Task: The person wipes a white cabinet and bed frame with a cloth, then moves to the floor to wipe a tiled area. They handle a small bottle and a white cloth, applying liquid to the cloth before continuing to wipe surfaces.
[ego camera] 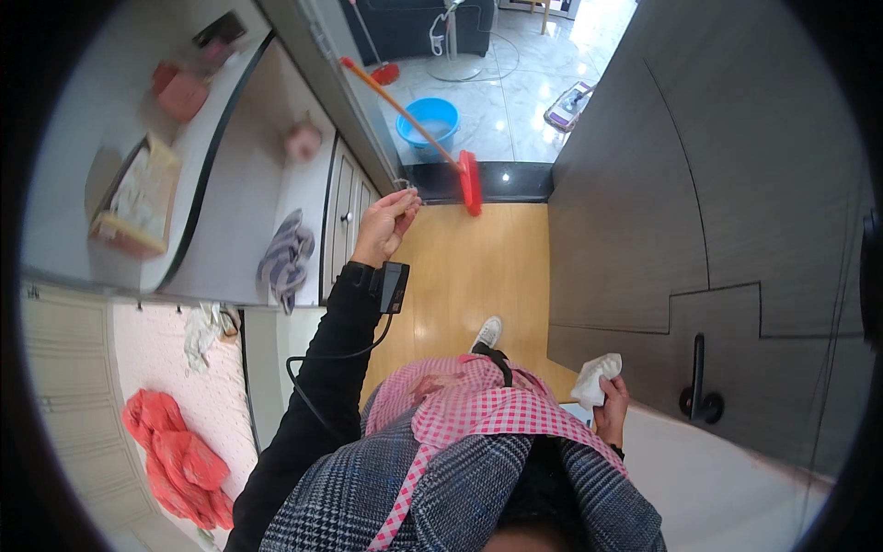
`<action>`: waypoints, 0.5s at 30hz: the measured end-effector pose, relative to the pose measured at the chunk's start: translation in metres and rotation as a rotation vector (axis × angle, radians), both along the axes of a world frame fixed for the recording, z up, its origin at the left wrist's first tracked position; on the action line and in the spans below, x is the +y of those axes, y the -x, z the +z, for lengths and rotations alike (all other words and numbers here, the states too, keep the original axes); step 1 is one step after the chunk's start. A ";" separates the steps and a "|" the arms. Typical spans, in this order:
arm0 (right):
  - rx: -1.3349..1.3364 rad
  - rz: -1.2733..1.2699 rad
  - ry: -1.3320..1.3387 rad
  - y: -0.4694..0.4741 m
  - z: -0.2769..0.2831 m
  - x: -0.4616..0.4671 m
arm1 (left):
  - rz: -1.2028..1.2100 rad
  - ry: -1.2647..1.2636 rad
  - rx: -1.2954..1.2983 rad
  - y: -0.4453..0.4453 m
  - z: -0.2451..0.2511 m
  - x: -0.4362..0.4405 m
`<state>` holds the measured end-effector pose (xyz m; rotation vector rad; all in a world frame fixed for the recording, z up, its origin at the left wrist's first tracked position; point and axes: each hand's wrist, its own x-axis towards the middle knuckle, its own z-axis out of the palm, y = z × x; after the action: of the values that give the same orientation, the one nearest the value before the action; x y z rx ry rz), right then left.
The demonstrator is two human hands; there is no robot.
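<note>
My left hand [388, 224] reaches forward at the doorway, thumb and fingers pinched together. A small, pale, wispy thing [408, 185] shows at its fingertips; what it is cannot be told. Low at the right, my right hand [611, 408] holds a crumpled white tissue or cloth [596, 381]. Just beyond my left hand, a broom with a red head [470, 183] and an orange handle stands tilted at the dark threshold [514, 181]. Behind the handle, a blue plastic bucket [429, 124] with cloudy liquid stands on the tiles.
To the right is a dark door [621, 228] with a black handle [698, 386]. Left, shelves [207, 148] hold a tissue box [141, 200] and a striped cloth [288, 259]; beyond them is a bed with a red quilt [172, 455]. A flat mop [570, 105] and a second broom [385, 73] are past the threshold.
</note>
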<state>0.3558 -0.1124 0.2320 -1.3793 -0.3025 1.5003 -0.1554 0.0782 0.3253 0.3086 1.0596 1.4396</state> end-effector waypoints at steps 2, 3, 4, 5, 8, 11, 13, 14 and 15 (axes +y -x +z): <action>0.007 0.045 -0.028 0.009 0.003 0.047 | 0.007 0.008 0.013 0.002 0.002 0.034; 0.005 0.077 -0.039 0.010 0.005 0.071 | 0.019 0.015 0.015 0.004 0.001 0.048; -0.007 0.120 -0.031 0.013 0.007 0.096 | 0.020 0.009 0.000 0.009 0.000 0.066; -0.005 0.119 -0.025 0.017 0.009 0.118 | 0.019 0.007 0.010 0.014 -0.001 0.083; -0.019 0.138 -0.014 0.023 0.013 0.180 | 0.053 0.018 0.010 0.021 -0.004 0.132; -0.016 0.182 0.001 0.034 0.015 0.244 | 0.089 0.037 -0.008 0.036 -0.011 0.178; -0.026 0.182 0.015 0.045 0.013 0.281 | 0.107 0.054 -0.001 0.050 -0.019 0.210; -0.032 0.181 0.022 0.050 0.011 0.299 | 0.114 0.052 0.000 0.058 -0.027 0.229; -0.039 0.187 0.032 0.055 0.012 0.318 | 0.123 0.047 -0.007 0.066 -0.031 0.248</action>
<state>0.3011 0.2055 0.2435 -1.4388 -0.4447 1.6383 -0.2217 0.3264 0.2943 0.2079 1.1211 1.5214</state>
